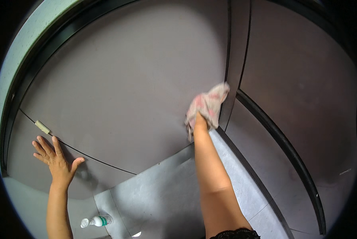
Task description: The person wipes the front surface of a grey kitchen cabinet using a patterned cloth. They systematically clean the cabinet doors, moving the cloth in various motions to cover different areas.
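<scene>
My right hand presses a crumpled whitish cloth with pink patches against a large grey panel. The cloth lies close to the panel's right edge, beside a dark vertical seam, and looks slightly smeared by motion. Most of my right fingers are hidden under it. At the lower left, my left hand rests on the same panel with its fingers spread and nothing in it. Just above those fingertips, a small cream-coloured block sits on a thin dark line across the panel.
A clear bottle with a white top and green label stands on the pale grey floor, below my left hand. To the right, a curved black rail runs along another grey panel. Black trim borders the left side.
</scene>
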Demonstrator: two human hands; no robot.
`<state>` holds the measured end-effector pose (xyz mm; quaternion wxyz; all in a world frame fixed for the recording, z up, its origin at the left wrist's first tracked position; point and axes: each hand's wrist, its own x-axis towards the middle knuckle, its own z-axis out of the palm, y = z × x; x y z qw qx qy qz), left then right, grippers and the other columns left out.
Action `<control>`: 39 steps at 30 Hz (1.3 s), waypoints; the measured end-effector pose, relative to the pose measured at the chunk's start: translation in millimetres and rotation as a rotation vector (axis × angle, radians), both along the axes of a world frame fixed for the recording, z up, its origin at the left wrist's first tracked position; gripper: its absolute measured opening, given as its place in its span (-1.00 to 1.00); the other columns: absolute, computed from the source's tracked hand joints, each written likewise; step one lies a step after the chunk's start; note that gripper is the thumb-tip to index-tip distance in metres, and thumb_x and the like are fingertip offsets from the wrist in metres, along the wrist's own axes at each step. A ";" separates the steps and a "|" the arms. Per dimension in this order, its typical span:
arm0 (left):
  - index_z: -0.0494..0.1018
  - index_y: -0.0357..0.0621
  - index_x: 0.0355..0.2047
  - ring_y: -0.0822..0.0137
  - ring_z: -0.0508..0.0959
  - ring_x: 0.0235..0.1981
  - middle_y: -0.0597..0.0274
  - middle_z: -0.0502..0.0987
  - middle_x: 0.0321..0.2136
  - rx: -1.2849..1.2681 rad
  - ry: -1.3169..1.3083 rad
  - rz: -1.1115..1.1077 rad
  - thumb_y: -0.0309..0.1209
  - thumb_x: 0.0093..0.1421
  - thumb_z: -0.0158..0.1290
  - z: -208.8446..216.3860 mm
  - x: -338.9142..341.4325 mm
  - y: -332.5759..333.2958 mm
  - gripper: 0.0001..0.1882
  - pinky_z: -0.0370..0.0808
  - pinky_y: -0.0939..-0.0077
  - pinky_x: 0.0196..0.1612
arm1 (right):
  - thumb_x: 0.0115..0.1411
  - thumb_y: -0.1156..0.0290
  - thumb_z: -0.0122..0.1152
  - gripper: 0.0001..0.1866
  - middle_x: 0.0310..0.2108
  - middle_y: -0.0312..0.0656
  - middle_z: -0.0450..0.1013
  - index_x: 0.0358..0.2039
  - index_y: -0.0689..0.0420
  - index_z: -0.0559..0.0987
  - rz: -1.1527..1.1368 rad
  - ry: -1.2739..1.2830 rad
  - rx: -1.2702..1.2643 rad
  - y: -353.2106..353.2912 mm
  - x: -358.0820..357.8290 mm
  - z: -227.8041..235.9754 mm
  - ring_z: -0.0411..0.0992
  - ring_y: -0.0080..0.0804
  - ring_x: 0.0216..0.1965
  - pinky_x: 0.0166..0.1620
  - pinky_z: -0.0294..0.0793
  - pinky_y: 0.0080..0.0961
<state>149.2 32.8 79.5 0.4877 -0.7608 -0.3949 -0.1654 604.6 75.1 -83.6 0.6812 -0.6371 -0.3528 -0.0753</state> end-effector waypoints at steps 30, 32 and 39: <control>-0.23 0.05 0.43 -0.28 -0.56 0.38 -0.19 -0.53 0.40 -0.039 0.006 0.016 0.41 -0.03 0.02 1.2 -7.0 -1.8 0.21 -0.54 -0.45 0.22 | 0.18 0.17 0.11 -0.66 -0.15 -0.07 0.49 -0.13 0.12 0.53 -0.046 -0.247 0.425 12.0 18.3 260.1 0.43 -0.05 -0.06 0.04 0.36 -0.18; -0.22 0.10 0.43 -0.27 -0.57 0.38 -0.19 -0.54 0.40 -0.067 -0.011 0.017 0.42 -0.03 0.02 -1.1 -10.3 -1.3 0.20 -0.57 -0.44 0.21 | 0.18 0.18 0.11 -0.66 -0.15 -0.08 0.49 -0.13 0.12 0.53 0.002 -0.194 0.396 11.7 28.6 262.3 0.43 -0.07 -0.06 0.04 0.36 -0.19; -0.26 0.20 0.43 -0.25 -0.61 0.37 -0.14 -0.59 0.39 -0.120 -0.044 0.020 0.36 -0.09 0.13 -0.3 -5.7 1.6 0.24 -0.62 -0.45 0.20 | 0.20 0.19 0.11 -0.66 -0.14 -0.11 0.48 -0.11 0.13 0.52 0.039 -0.111 0.315 12.0 40.8 267.8 0.43 -0.13 -0.08 0.02 0.37 -0.24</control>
